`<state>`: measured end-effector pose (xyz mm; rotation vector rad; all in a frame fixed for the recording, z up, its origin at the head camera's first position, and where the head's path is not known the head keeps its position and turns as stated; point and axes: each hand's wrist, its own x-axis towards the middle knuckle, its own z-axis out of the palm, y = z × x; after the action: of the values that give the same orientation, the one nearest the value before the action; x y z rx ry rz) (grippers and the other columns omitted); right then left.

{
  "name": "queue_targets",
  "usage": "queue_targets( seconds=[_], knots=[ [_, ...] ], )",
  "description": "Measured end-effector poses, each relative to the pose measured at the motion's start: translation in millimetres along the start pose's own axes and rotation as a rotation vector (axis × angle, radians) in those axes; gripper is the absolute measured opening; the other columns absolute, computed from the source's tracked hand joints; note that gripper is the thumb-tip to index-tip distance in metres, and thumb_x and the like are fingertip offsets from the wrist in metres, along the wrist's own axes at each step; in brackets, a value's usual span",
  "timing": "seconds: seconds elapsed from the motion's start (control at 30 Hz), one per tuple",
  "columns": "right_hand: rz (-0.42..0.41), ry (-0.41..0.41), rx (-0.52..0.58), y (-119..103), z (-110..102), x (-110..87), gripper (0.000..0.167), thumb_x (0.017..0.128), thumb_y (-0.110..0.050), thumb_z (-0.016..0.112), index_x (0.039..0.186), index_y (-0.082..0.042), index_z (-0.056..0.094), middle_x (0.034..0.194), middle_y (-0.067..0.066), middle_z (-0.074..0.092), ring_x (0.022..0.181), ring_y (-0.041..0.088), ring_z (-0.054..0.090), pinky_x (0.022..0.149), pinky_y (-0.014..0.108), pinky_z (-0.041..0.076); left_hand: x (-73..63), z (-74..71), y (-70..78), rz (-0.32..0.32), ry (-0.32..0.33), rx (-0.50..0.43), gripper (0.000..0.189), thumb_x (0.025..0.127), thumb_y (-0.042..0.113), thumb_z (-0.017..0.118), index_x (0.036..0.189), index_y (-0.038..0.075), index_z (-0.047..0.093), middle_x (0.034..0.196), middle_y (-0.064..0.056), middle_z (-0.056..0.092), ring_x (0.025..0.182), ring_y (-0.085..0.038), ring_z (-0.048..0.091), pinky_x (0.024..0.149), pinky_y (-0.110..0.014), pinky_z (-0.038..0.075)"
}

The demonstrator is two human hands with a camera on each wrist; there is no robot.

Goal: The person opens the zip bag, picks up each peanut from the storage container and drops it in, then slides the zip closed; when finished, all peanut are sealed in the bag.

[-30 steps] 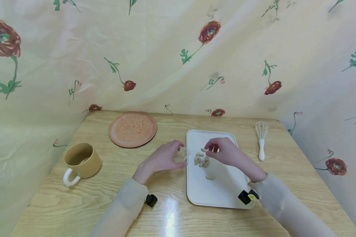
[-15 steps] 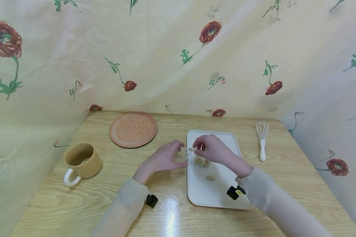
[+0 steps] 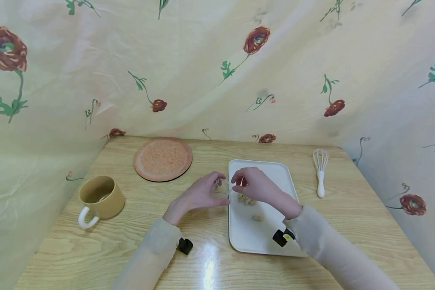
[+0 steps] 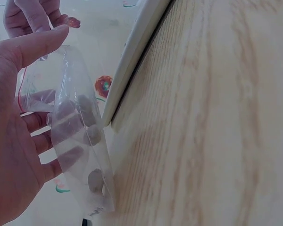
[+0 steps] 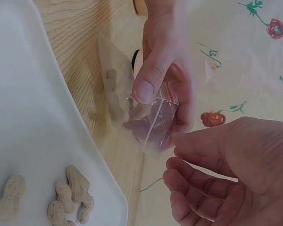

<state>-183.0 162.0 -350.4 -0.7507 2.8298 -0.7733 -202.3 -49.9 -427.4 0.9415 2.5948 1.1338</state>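
My left hand [image 3: 199,193] grips a clear zip bag [image 5: 114,113] by its mouth, left of the white tray [image 3: 275,237]. Several peanuts show dimly through the plastic, one peanut [image 4: 95,181] low in the bag. Just across the bag's mouth is my right hand [image 3: 255,185], its fingers loosely bent and apart, with no peanut visible between them. In the right wrist view its thumb tip comes close to the bag's edge; whether they touch, I cannot tell. On the tray lie a small cluster of peanuts [image 5: 74,184] and a single peanut [image 5: 10,197] apart from it.
A round pinkish mat [image 3: 163,159] lies at the back left of the wooden table [image 3: 159,257]. Nearer on the left stands a tan mug [image 3: 106,201] with a white handle. A white whisk [image 3: 320,177] rests right of the tray. Flowered cloth [image 3: 203,80] hangs behind.
My right hand has moved left from over the tray to the bag's mouth. The peanut it pinched earlier is no longer seen in its fingers. My left hand stays in place.
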Motion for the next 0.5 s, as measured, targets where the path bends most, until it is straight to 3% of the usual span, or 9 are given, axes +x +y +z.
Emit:
queue_targets(
  seconds=[0.5],
  knots=[
    [0.003,0.043,-0.017,15.1,-7.1,-8.7,0.01,0.087,-0.006,0.074,0.095,-0.001,0.072,0.075,-0.001,0.062,0.069,0.014,0.056,0.064,0.03,0.048,2.4,2.7,-4.9,0.055,0.033,-0.152,0.076,0.079,0.041,0.085,0.137,0.006,0.049,0.127,-0.013,0.058,0.116,-0.021,0.054,0.1,-0.042,0.044]
  ],
)
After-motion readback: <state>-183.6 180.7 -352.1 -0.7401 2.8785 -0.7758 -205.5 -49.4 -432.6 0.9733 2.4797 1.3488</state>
